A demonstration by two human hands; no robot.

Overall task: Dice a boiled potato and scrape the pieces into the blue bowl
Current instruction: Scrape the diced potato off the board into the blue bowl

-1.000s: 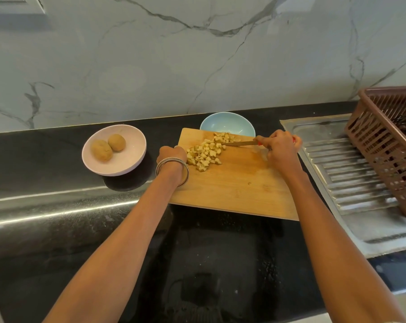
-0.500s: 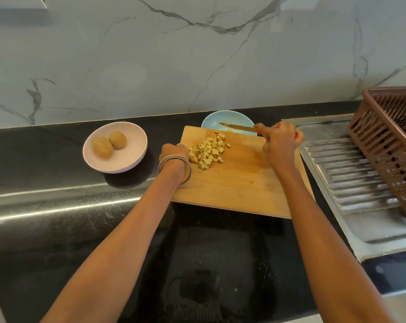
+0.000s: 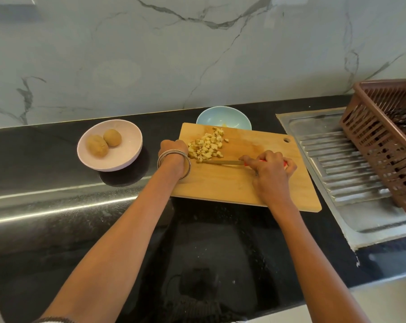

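— Can we read any writing? — None we can make out. Our right hand (image 3: 271, 170) is clamped on the knife (image 3: 223, 162), its red handle mostly hidden.
— And the left hand (image 3: 173, 149)? — Curled beside the diced potato (image 3: 208, 146) on the cutting board (image 3: 239, 183); we cannot tell its fingers' grip. The blue bowl (image 3: 223, 116) sits partly hidden behind the board.

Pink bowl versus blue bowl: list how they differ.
The pink bowl holds two whole potatoes; the blue bowl shows only a small yellow bit. The pink bowl stands clear left of the cutting board; the blue bowl sits behind it, partly hidden. Both are round, upright, on the black counter.
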